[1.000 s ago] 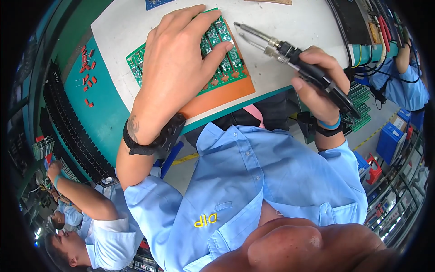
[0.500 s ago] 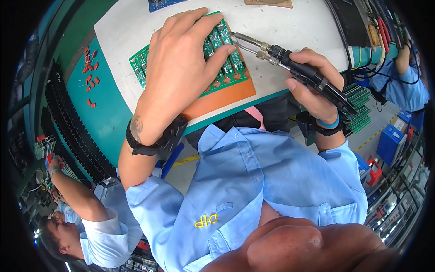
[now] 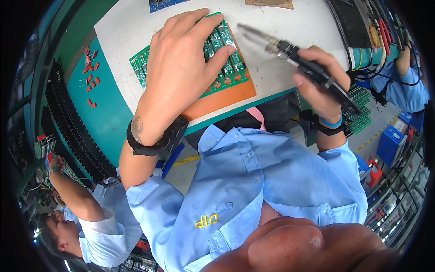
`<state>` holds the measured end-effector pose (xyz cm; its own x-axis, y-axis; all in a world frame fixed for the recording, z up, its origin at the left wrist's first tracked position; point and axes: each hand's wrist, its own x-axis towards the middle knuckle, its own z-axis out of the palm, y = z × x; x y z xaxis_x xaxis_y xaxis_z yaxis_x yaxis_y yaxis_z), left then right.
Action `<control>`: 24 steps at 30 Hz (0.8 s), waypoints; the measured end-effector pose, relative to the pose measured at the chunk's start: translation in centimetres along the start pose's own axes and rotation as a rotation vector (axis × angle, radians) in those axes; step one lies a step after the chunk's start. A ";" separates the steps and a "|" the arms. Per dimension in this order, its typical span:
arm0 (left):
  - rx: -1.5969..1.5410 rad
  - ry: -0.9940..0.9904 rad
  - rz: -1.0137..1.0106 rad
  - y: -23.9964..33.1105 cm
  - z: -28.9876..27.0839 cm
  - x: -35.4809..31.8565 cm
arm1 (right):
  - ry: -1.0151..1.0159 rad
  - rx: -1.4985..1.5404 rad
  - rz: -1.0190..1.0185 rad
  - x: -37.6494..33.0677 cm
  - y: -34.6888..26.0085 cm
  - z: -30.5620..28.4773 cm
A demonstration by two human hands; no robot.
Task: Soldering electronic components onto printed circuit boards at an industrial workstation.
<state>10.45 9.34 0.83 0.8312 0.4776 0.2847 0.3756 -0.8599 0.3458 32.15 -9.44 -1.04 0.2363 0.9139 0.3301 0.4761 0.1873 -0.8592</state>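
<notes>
A green circuit board (image 3: 224,63) lies on an orange mat (image 3: 226,95) on the white table top (image 3: 127,31). My left hand (image 3: 181,68) lies flat on the board, fingers spread, and covers most of it. My right hand (image 3: 319,81) grips a black-handled soldering iron (image 3: 290,50). Its metal tip points left and hangs above the table, just right of the board. A black band sits on my left wrist and a blue one on my right.
Small red parts (image 3: 90,77) lie scattered on the teal surface at the left, beside a black ribbed rack (image 3: 72,131). Cables and hand tools (image 3: 380,31) fill the right end. A person in a blue shirt (image 3: 95,222) works at lower left; another person's sleeve (image 3: 408,86) shows at right.
The soldering iron moved left toward the board half a second ago, then drew back to the right. My left hand stayed pressed on the board.
</notes>
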 end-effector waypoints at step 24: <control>-0.004 0.078 0.005 -1.0 -0.7 -0.4 | -0.021 0.097 -0.029 -0.4 -2.1 0.5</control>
<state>9.50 10.13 0.98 0.7984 0.4862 0.3552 0.3697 -0.8615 0.3481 30.64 -10.05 0.41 0.2049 0.9148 0.3482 0.3979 0.2472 -0.8835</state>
